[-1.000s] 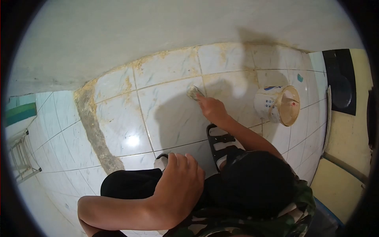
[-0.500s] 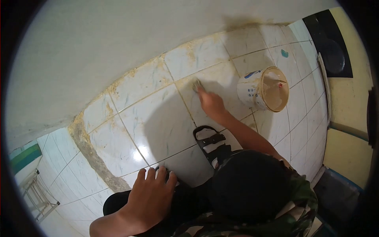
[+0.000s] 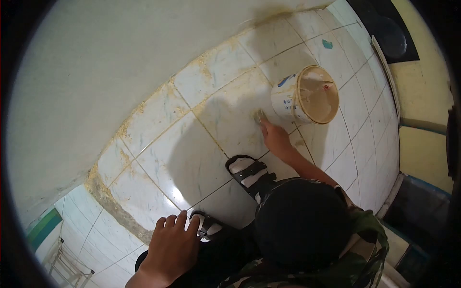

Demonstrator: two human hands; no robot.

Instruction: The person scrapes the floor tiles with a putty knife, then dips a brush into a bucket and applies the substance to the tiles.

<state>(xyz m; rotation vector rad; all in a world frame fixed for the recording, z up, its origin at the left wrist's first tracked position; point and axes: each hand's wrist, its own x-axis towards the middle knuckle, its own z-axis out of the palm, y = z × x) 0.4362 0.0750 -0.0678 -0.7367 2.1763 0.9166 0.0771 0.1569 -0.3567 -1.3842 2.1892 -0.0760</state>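
Note:
My right hand point(image 3: 277, 140) is stretched out to the stained white floor tiles point(image 3: 192, 158) and is shut on a small greyish scrubbing pad point(image 3: 260, 116), which is pressed to a tile just left of a white bucket point(image 3: 286, 98). The bucket holds murky beige water. My left hand point(image 3: 169, 249) lies flat with fingers slightly apart on my knee in black trousers, its fingertips beside my left sandal point(image 3: 207, 226). My right sandal point(image 3: 249, 174) stands on the tile below the scrubbing hand.
A grey wall point(image 3: 120, 62) runs along the far edge of the tiles, with yellowish grime at its foot. A rough cement strip point(image 3: 111, 204) crosses the floor at lower left. A metal stand point(image 3: 67, 269) is at bottom left, a dark panel point(image 3: 384, 33) at top right.
My right hand has drawn the pad from the tile joint back toward me, right up to the bucket. My left hand has flattened and slid lower. The view has swung left.

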